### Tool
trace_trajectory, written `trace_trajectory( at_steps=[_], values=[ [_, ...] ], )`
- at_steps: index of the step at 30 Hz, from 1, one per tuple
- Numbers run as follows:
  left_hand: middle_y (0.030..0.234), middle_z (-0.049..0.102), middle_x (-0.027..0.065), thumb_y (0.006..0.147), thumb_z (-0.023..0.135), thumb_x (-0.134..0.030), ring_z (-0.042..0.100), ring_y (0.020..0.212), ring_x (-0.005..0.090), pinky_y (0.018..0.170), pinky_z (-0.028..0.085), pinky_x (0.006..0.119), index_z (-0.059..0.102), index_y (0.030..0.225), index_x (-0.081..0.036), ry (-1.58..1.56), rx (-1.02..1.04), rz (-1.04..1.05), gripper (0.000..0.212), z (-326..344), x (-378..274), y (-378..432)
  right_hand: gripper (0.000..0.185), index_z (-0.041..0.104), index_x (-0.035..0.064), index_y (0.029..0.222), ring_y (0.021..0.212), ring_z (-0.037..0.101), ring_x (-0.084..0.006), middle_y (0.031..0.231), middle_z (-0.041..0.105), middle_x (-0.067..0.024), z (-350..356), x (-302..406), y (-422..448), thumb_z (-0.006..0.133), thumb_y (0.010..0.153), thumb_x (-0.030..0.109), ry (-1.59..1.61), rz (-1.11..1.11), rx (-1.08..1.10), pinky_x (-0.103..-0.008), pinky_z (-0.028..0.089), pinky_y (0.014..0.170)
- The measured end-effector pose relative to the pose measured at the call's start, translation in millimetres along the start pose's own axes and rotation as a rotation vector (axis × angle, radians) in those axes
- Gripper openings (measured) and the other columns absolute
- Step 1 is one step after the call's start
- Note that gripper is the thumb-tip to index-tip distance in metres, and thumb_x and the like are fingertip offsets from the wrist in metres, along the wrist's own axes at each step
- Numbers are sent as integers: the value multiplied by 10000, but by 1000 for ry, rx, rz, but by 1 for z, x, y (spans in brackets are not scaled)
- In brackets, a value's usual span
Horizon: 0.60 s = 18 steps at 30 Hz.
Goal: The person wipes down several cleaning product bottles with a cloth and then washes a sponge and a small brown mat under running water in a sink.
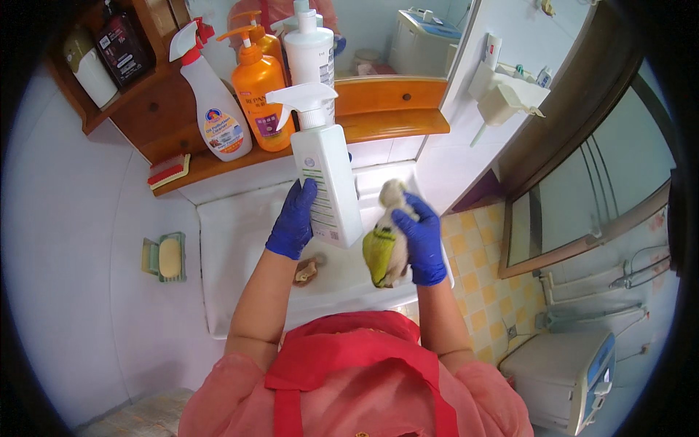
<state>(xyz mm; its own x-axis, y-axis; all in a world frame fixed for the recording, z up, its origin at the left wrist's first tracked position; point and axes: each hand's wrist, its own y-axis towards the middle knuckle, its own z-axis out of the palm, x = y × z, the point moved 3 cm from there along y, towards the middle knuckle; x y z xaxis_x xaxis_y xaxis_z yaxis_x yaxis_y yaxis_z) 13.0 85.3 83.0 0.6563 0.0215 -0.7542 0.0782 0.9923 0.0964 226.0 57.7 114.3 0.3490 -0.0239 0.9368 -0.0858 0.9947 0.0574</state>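
Note:
My left hand [293,218], in a blue disposable glove, grips a white spray bottle [326,180] with a trigger head and a printed label. The bottle is held up over a white ceramic washbasin [235,240]. A crumpled beige and yellow-green cloth [386,235] is bunched in my right hand [425,235], also gloved in blue, above the basin's right part. Below my left hand, a small brownish object [306,271] lies in the basin near the drain; what it is I cannot tell.
Behind the basin, a wooden shelf [390,124] bears a cleaner spray bottle [215,104], an orange pump bottle [262,98], a white bottle [310,49] and a red brush [168,170]. A mirror [360,38] rises above. Soap [170,258] sits in a wall dish at left; a washing machine [557,377] stands at right.

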Motion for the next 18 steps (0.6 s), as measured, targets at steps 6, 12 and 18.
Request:
trace_trajectory(
  at_steps=[6, 12, 18],
  values=[
    [1090, 594, 45, 892, 551, -337, 584, 959, 144, 812, 483, 290, 456, 1254, -34, 255, -62, -67, 481, 24, 6, -18, 345, 594, -3, 1128, 1043, 513, -234, 1093, 520, -135, 55, 79, 23, 627, 795, 80, -279, -575, 147, -317, 395, 905],
    [1076, 602, 66, 889, 554, -326, 599, 928, 154, 807, 489, 285, 476, 1217, -26, 101, -99, 1, 451, 35, -15, -13, 475, 577, 119, 1194, 971, 492, -376, 1074, 512, -224, 74, 49, 2, 687, 744, 221, -872, -803, 174, -422, 409, 867],
    [1051, 599, 71, 864, 598, -295, 590, 911, 158, 795, 483, 289, 476, 1203, -21, 181, -153, 189, 453, 48, -32, -11, 417, 573, 26, 1180, 1035, 498, -280, 1104, 502, -168, 54, 1, -2, 624, 771, 89, -391, -648, -105, -347, 394, 920]
  ],
)
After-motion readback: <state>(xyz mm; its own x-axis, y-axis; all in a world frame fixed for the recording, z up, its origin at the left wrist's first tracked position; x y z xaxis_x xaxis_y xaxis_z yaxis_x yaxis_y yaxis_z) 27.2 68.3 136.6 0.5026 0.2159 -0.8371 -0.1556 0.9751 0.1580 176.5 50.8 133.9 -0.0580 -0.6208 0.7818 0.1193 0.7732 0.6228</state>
